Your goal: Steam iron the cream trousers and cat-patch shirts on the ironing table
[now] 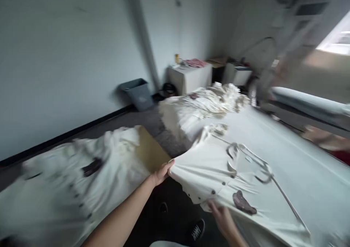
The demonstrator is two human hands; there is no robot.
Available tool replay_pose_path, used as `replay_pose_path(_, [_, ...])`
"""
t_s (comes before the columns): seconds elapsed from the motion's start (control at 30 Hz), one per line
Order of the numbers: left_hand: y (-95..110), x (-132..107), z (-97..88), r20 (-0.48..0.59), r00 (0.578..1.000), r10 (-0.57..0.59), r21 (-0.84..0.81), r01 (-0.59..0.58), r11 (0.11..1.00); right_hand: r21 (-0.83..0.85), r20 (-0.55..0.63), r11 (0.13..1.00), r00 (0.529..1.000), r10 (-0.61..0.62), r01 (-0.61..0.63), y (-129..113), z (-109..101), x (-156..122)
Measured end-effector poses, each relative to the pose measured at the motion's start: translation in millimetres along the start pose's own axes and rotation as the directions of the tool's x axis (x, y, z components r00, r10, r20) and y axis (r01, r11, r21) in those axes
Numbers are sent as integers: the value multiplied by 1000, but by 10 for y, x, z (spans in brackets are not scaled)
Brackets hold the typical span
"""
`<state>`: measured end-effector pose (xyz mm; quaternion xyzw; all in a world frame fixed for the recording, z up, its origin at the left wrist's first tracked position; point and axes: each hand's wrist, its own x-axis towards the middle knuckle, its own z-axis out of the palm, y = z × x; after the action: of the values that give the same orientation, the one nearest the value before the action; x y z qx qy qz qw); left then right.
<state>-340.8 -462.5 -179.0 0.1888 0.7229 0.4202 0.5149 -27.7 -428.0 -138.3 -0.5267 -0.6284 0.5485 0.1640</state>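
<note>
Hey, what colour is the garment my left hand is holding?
The garment is off-white, with dark buttons; it shows in the head view.

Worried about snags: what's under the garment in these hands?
The garment lies partly on the pale table, visible beyond it; whatever lies directly beneath is covered.

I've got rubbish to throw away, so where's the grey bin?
In the head view, the grey bin is left of centre, by the wall, left of the white-covered table.

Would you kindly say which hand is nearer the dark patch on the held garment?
The right hand, just beside the dark patch; the left hand holds the white garment farther away.
</note>
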Motion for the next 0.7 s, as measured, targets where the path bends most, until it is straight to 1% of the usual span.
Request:
replay_pose_path(0.03, [114,-134,-431,-52,998,27,-228,-38,973,29,193,996,977,-89,85,-453,73,305])
replay_pose_path(0.07, [258,-295,-902,-140,988,59,-440,-115,891,64,286,985,943,-171,159,-956,145,616])
replay_pose_path(0.1, [416,-485,-1392,-273,959,78,-592,-232,772,97,319,971,918,-236,216,-1485,237,920])
replay_pose_path(0.13, [572,-700,-1881,-439,893,95,-655,-390,647,147,332,952,894,-303,268,-2016,364,1201])
replay_pose_path(0.17, [709,-934,-2346,-602,791,107,-645,-561,518,244,289,913,875,-390,326,-2521,533,1441])
replay_pose_path(0.2, [812,-1174,-2768,-709,689,149,-591,-696,408,351,236,857,850,-471,377,-2975,748,1624])
replay_pose_path(0.23, [872,-1409,-3135,-781,596,184,-523,-787,328,479,188,780,821,-540,403,-3355,1006,1745])
replay_pose_path(0.27, [883,-1626,-3440,-830,517,209,-461,-847,266,594,132,694,801,-584,408,-3645,1303,1802])
replay_pose_path(0.3, [846,-1815,-3686,-857,465,222,-417,-879,231,681,86,616,793,-604,395,-3835,1629,1805])
replay_pose_path(0.33, [761,-1970,-3880,-878,432,208,-388,-895,221,734,55,567,799,-599,375,-3924,1975,1767])
replay_pose_path(0.37, [633,-2088,-4034,-895,413,168,-371,-899,233,742,48,570,821,-569,352,-3916,2326,1700])
replay_pose_path(0.4, [464,-2172,-4158,-911,399,107,-361,-894,264,691,72,640,849,-523,336,-3826,2669,1619])
replay_pose_path(0.43, [260,-2230,-4261,-920,389,37,-359,-879,313,596,113,738,877,-467,316,-3668,2991,1534])
replay_pose_path(0.47, [23,-2271,-4350,-922,384,-41,-370,-849,377,473,161,833,901,-404,289,-3461,3281,1451])
replay_pose_path(0.5, [-241,-2303,-4426,-917,381,-121,-393,-804,445,343,207,904,918,-338,256,-3222,3533,1374])
replay_pose_path(0.53, [-527,-2337,-4486,-903,380,-199,-426,-746,512,231,246,947,928,-280,224,-2964,3742,1303])
replay_pose_path(0.57, [-829,-2377,-4526,-882,382,-276,-470,-667,578,154,277,968,931,-236,200,-2698,3907,1238])
replay_pose_path(0.6, [-1136,-2428,-4538,-861,376,-343,-507,-577,641,110,302,978,931,-205,180,-2431,4028,1175])
replay_pose_path(0.63, [-1437,-2490,-4516,-842,361,-400,-535,-466,705,77,323,985,930,-174,157,-2167,4105,1114])
replay_pose_path(0.67, [-1720,-2562,-4457,-834,326,-445,-541,-324,776,36,348,990,927,-140,135,-1909,4141,1053])
replay_pose_path(0.7, [-1971,-2639,-4360,-867,254,-428,-472,-142,870,-9,374,994,922,-101,112,-1657,4135,990])
